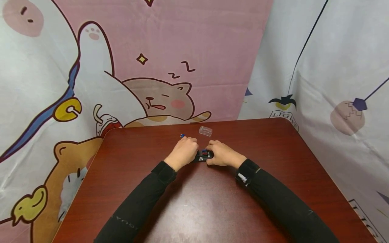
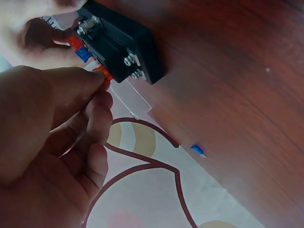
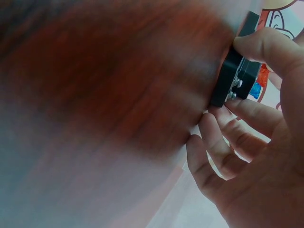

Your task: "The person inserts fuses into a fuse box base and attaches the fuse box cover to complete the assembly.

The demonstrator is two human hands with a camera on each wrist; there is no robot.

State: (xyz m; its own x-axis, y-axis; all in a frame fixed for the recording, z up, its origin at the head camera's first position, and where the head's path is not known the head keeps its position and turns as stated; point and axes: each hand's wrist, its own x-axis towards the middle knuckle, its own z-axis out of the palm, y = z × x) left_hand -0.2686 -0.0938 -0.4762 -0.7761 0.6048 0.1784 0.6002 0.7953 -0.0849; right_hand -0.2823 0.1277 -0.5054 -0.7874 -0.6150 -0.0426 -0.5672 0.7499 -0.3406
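A black fuse block (image 1: pixel 204 155) with metal screw terminals lies on the table between both hands. Thumb and forefinger of my left hand (image 1: pixel 183 152) pinch a red blade fuse (image 2: pixel 105 73) at the top of the block, the fingertips hiding part of it. Beside that fuse, a blue fuse (image 2: pixel 83 53) and another red fuse (image 2: pixel 74 42) stand in the block. My right hand (image 1: pixel 223 154) grips the block's right end, thumb on the near side and fingers on the far side. In the right wrist view, the block's black base (image 3: pixel 227 78) shows between thumb and fingers.
A loose blue blade fuse (image 1: pixel 182 135) lies on the brown table (image 1: pixel 194 202), just beyond the left hand. Farther back, near the table's far edge, is a clear plastic cover (image 1: pixel 205 131). A cloth printed with cartoon animals (image 1: pixel 170 98) hangs behind the table.
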